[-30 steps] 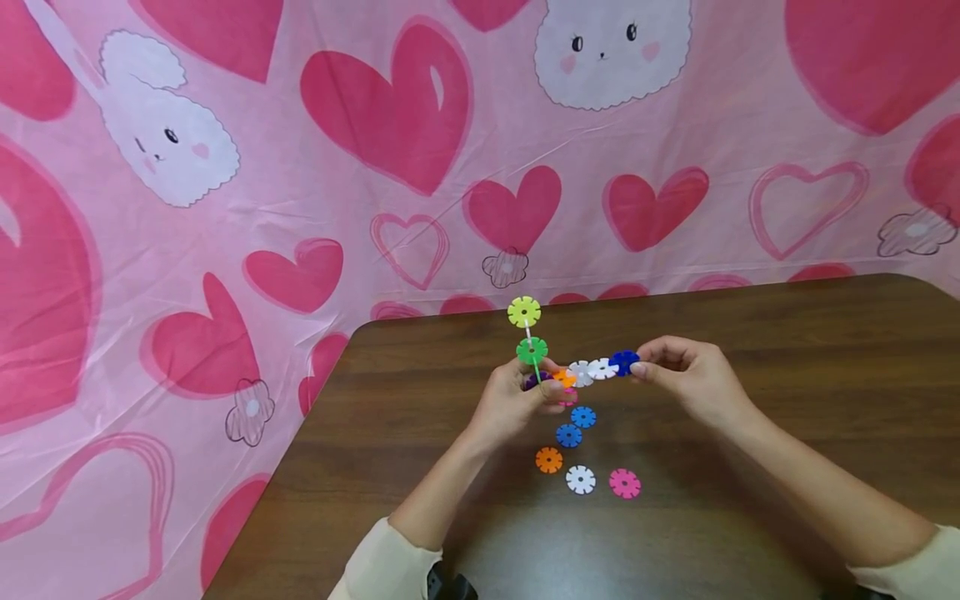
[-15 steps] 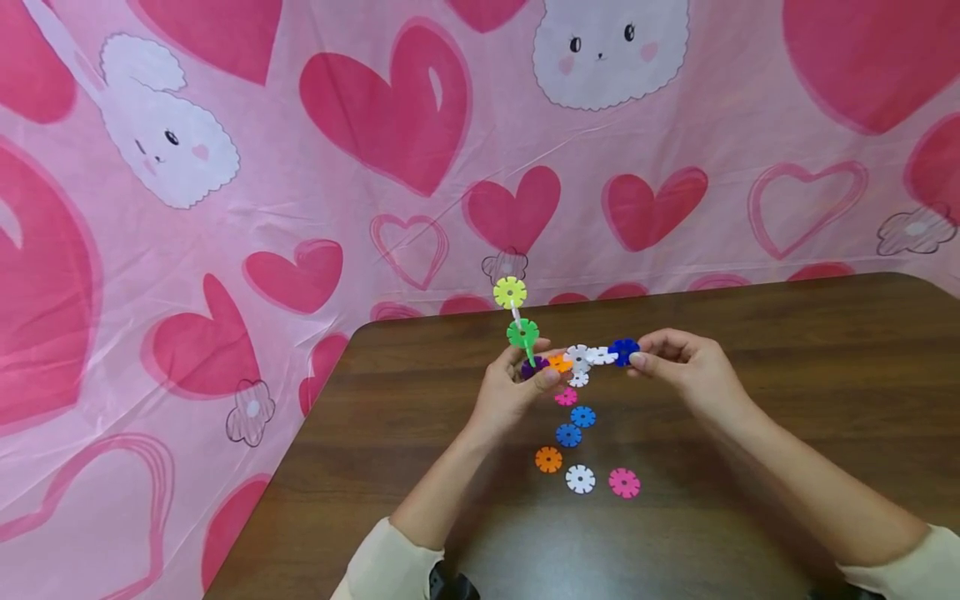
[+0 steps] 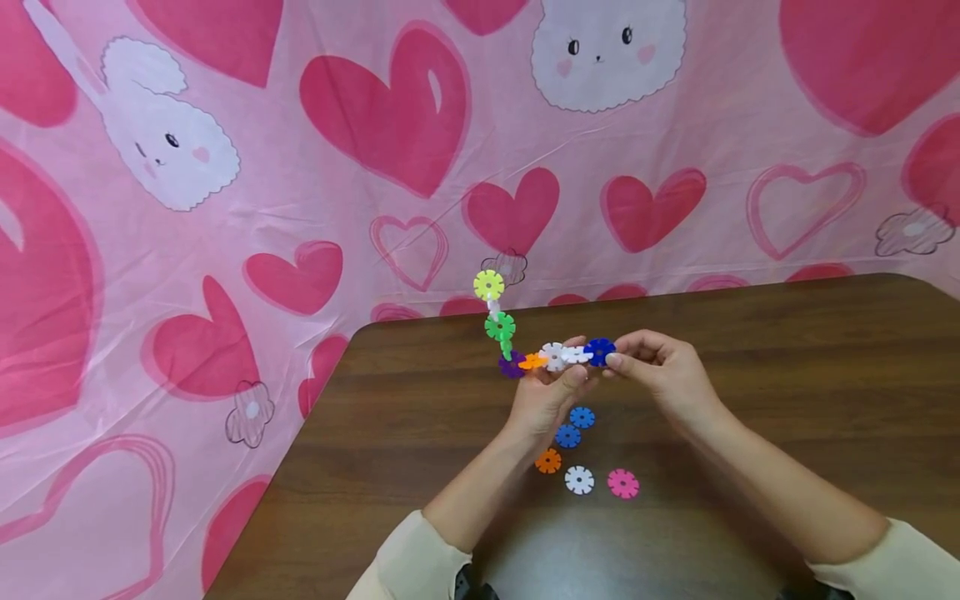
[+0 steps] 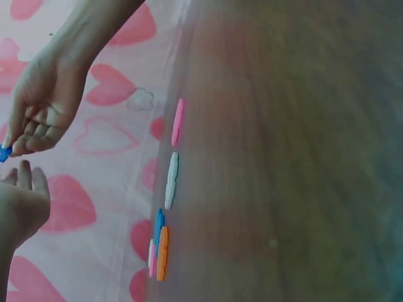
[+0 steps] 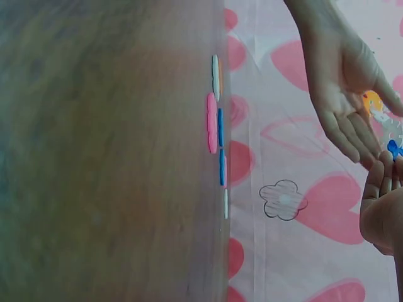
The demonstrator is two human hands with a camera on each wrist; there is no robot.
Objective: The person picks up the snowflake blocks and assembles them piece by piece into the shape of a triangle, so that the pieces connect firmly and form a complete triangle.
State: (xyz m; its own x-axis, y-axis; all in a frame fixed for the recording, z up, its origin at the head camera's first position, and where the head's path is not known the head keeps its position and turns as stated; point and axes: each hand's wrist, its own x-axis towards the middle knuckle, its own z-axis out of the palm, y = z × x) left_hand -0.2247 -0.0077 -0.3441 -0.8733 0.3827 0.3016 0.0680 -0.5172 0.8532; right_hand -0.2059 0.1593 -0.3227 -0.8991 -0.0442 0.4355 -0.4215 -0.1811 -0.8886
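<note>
A chain of slotted plastic discs is held up over the table, bent at a purple disc [image 3: 512,364]. Its upright part has green discs [image 3: 499,326], a white one and a yellow disc [image 3: 488,285] on top. From the purple one, an orange disc [image 3: 534,361] and white discs [image 3: 553,357] lead right to a dark blue disc [image 3: 600,352]. My left hand [image 3: 537,410] grips the chain near the white discs, thumb in front. My right hand [image 3: 675,375] pinches the dark blue disc at its right edge. The right wrist view shows both hands close together there.
Loose discs lie on the brown table [image 3: 787,400] below the hands: two light blue discs [image 3: 567,436], an orange disc [image 3: 548,461], a white disc [image 3: 579,480] and a pink disc [image 3: 623,483]. Behind the table hangs a pink heart-patterned cloth [image 3: 420,108].
My left hand has slid right along the chain, from the purple and orange discs to the white ones. The chain has moved left, its yellow end higher. My right hand has shifted slightly left.
</note>
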